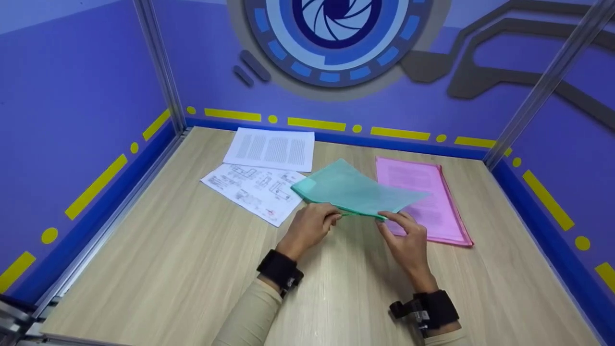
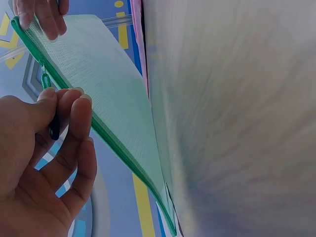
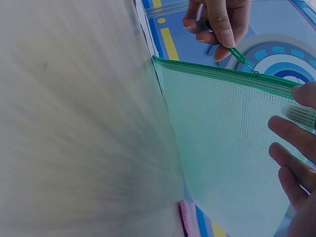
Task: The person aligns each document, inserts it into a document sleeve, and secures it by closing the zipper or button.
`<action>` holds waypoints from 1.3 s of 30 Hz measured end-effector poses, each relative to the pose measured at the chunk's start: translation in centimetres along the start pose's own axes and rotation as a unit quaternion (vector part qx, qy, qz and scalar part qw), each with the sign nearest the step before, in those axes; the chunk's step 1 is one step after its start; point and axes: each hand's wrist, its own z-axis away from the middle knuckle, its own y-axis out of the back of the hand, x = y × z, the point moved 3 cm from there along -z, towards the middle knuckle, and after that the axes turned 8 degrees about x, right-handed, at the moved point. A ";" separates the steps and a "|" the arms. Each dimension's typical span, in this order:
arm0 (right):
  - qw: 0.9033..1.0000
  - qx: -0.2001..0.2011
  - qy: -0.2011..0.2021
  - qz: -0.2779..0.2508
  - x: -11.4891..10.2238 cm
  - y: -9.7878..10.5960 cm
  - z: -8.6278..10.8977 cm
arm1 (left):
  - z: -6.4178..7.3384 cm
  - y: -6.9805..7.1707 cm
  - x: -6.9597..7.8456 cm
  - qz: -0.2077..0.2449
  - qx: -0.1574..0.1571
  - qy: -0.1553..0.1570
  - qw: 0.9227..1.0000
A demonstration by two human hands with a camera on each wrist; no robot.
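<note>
A translucent green mesh zipper pouch [image 1: 355,187] is held up at a tilt above the table, its zippered edge toward me. My left hand [image 1: 312,223] pinches the pull cord [image 2: 46,79] of the zipper between thumb and fingers. In the right wrist view the cord runs from the left fingertips to the slider [image 3: 256,73] on the green zipper edge. My right hand [image 1: 406,238] grips the right end of that edge, thumb on one side and fingers on the other. The pouch looks flat, and I cannot make out any papers inside.
A pink zipper pouch [image 1: 451,216] with printed sheets inside lies at the right, partly behind the green one. At the back left are a printed text sheet [image 1: 269,149] and a sheet of technical drawings [image 1: 259,192]. Blue panels [image 1: 86,120] wall the wooden table [image 1: 158,250].
</note>
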 end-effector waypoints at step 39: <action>1.000 0.004 -0.014 0.012 -0.1 0.3 -0.2 | 0.1 0.3 -0.5 -0.035 0.008 0.004 0.999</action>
